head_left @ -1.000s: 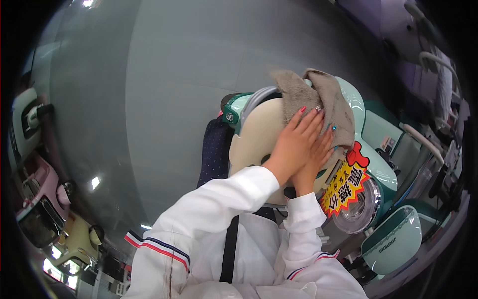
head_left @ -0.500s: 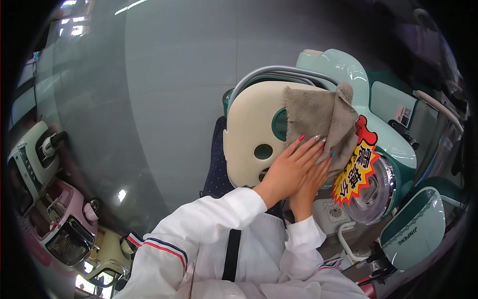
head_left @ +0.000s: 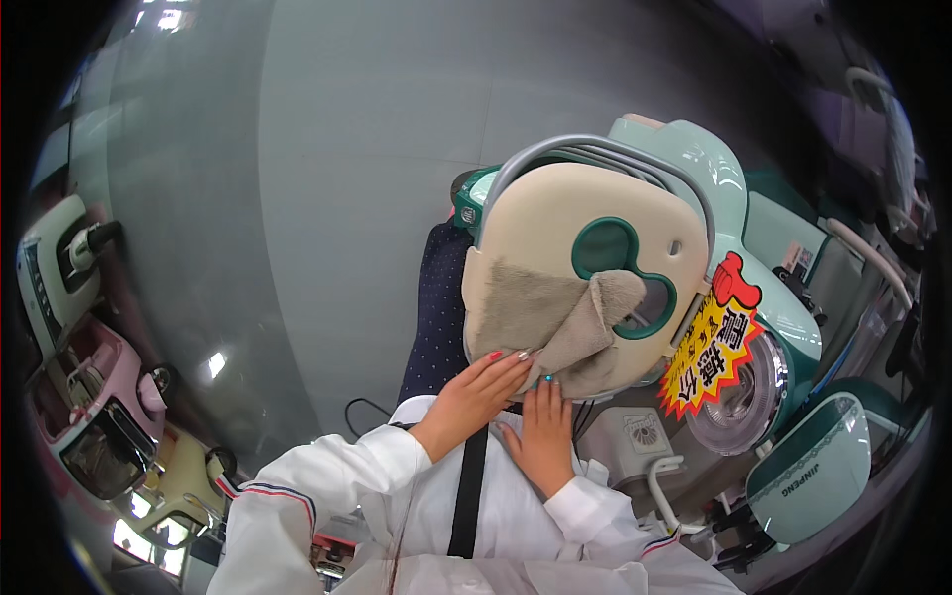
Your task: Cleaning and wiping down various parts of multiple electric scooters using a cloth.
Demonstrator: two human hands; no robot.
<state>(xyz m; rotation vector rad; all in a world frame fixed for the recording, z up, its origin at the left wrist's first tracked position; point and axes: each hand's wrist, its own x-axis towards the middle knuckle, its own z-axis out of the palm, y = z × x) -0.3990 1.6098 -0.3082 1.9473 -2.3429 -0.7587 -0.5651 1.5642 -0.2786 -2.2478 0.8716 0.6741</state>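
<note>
A cream panel (head_left: 535, 208) with rounded corners and a green-rimmed cut-out lies in front of me, framed by a curved grey bar (head_left: 555, 146). Across its near half is spread a grey-brown cloth (head_left: 526, 302), one fold of it reaching over the cut-out. My left hand (head_left: 471, 402) rests with outstretched fingers on the near edge of the cloth. Beside it, my right hand (head_left: 543, 436) lies flat, its fingers extended and their tips touching the cloth near the panel's front edge. Neither hand's fingers are wrapped round anything.
A pale green scooter-like body (head_left: 704, 164) with a round clear lamp (head_left: 734, 397) stands to the right. A yellow and red starburst sign (head_left: 709, 362) hangs beside the panel. Near right is a green mirror-shaped part (head_left: 808, 471). Pink and cream vehicles (head_left: 119, 407) line the left.
Both hands have drawn the cloth toward me and left across the panel, uncovering the cut-out and the far right part. The hands, stacked before, now lie side by side.
</note>
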